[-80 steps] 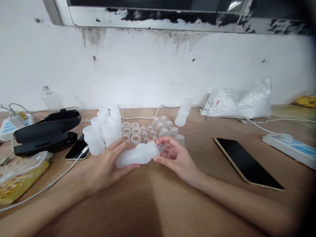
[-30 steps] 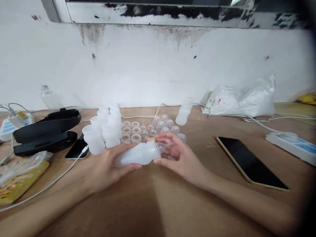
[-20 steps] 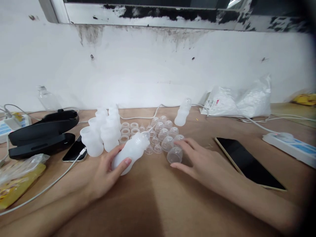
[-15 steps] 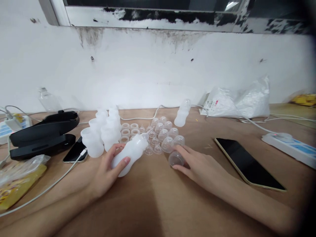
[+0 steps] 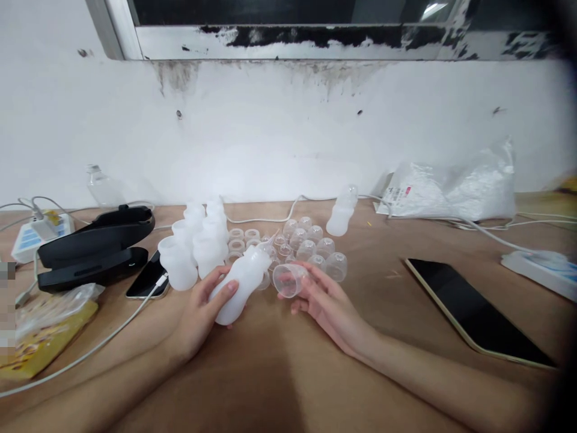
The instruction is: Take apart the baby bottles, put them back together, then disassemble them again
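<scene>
My left hand [image 5: 210,307] is wrapped round a milky white baby bottle [image 5: 238,285], tilted with its clear nipple end up and to the right. Between the fingers of my right hand [image 5: 327,304] is a clear domed cap [image 5: 287,281], its open rim facing the bottle but apart from it. Behind my right hand several more clear caps [image 5: 306,249] stand in a cluster. White collar rings [image 5: 237,234] lie in rows beyond the bottle, with clear nipples [image 5: 283,249] beside them, partly hidden. Several open white bottle bodies [image 5: 178,261] stand to the left.
A capped bottle [image 5: 341,210] stands near the wall. On the right are a phone [image 5: 478,313], a power strip [image 5: 541,273] and a plastic bag [image 5: 451,189]. A black case [image 5: 97,246], another phone [image 5: 146,279], a yellow packet [image 5: 54,331] and white cables [image 5: 103,334] occupy the left.
My right hand has lifted a clear cap off the table and carried it left, turning its open end toward the bottle. My left hand still grips the bottle. The view has shifted slightly.
</scene>
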The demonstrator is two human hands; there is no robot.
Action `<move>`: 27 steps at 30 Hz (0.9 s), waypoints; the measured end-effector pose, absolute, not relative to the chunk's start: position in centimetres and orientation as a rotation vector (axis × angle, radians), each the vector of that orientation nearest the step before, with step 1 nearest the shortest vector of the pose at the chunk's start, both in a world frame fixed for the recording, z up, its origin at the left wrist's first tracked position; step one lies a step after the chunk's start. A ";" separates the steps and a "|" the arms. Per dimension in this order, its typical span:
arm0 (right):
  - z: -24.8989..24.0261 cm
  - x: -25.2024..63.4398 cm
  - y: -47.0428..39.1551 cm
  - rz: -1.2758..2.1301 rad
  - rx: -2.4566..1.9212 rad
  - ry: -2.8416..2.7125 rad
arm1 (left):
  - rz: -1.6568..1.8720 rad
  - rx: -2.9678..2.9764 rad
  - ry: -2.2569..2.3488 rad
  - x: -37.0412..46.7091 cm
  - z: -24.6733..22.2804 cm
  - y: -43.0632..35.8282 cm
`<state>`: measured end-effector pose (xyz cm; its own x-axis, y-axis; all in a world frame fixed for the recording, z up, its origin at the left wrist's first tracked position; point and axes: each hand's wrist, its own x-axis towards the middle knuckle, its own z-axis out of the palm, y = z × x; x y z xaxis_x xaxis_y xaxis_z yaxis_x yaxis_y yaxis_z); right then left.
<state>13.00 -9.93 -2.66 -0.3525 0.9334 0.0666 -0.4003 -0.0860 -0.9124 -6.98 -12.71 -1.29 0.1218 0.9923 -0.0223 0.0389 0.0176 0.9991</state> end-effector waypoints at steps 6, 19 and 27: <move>-2.6 13.3 -10.0 1.677 -0.706 -1.089 | 1.043 1.277 1.183 -6.8 -1.2 -12.6; 0.9 14.6 -8.8 1.174 -0.741 -1.398 | 0.999 1.350 1.188 -6.9 -1.1 -12.8; 0.9 14.7 -9.1 1.120 -0.750 -1.515 | 0.952 1.530 1.346 -6.7 -0.1 -12.9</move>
<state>14.69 -9.14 0.92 -0.2444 0.8939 0.3758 -0.0970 0.3631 -0.9267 -6.67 -12.94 -0.10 0.1255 0.9921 0.0027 0.3324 -0.0446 0.9421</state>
